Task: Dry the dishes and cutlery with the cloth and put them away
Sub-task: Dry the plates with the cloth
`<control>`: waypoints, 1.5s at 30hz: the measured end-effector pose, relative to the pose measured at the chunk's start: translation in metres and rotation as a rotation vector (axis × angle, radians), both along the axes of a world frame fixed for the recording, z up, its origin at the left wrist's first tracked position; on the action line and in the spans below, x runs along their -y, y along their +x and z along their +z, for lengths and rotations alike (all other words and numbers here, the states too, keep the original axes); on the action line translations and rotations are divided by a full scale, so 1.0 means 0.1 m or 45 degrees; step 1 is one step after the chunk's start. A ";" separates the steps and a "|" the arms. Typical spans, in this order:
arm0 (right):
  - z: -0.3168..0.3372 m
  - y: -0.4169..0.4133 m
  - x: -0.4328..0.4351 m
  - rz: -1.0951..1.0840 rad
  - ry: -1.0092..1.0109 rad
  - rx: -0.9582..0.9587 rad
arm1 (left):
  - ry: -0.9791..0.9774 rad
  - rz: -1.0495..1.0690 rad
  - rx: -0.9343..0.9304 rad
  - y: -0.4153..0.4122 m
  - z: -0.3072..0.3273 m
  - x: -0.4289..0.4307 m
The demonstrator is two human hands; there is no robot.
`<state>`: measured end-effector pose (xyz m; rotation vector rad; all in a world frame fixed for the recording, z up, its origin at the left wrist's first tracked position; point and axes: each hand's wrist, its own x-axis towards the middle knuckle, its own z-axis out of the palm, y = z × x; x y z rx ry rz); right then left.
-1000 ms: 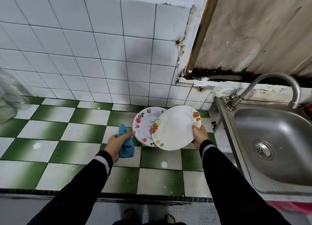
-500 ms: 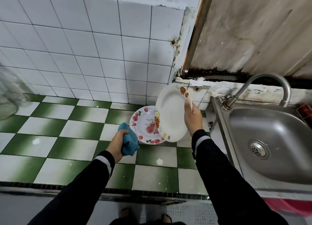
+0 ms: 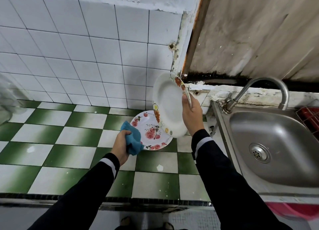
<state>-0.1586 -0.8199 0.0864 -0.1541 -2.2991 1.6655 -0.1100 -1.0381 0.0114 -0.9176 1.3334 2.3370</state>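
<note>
Head view.

Setting: a table (image 3: 69,143) tiled in green and white checks, backed by a white tiled wall (image 3: 86,57). A steel sink (image 3: 276,152) lies at 3 o'clock of the frame, with a curved tap (image 3: 269,86) at its far rim. A red rack (image 3: 310,117) shows in part at the right edge.

Item 1: rose-pattern plate (image 3: 151,131), flat on the table near frame centre.

Item 2: white plate (image 3: 167,105) with orange flowers on the rim, tilted close to upright above the table, at 1 o'clock of the rose-pattern plate. Its lower edge overlaps that plate in view; whether they touch cannot be told.

Item 3: blue cloth (image 3: 133,138), bunched, at 9 o'clock of the rose-pattern plate and covering its near-left rim.

Right hand (image 3: 191,115): grips the white plate by its right rim, thumb (image 3: 184,100) on the face, fingers hidden behind.

Left hand (image 3: 120,145): fingers (image 3: 126,133) curled tight round the blue cloth.

Both arms are in dark sleeves with a pale cuff band.
</note>
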 end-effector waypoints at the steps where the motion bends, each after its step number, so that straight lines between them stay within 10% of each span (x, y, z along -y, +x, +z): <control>1: 0.00 0.01 0.00 0.001 -0.005 -0.002 | -0.051 -0.001 -0.011 -0.02 0.00 -0.03; 7: 0.01 0.16 0.15 0.024 -0.156 0.051 | -0.364 -0.070 -0.235 -0.13 0.26 -0.42; 16: 0.14 0.31 0.37 -0.001 -1.055 0.236 | -0.403 -0.718 -0.677 -0.29 0.52 -1.14; 24: 0.27 0.26 0.21 0.220 -1.240 0.247 | -1.242 -0.760 -0.915 -0.65 0.53 -0.65; 32: 0.21 0.27 0.42 0.074 -1.118 0.302 | -0.296 -0.715 -0.748 -0.20 0.65 -0.99; 38: 0.32 0.36 0.41 0.319 -1.133 0.391 | -0.773 -0.375 -0.789 -0.94 0.79 -0.75; 45: 0.40 0.26 0.57 0.217 -1.124 0.352 | -0.192 -0.491 -0.683 -0.62 0.71 -0.88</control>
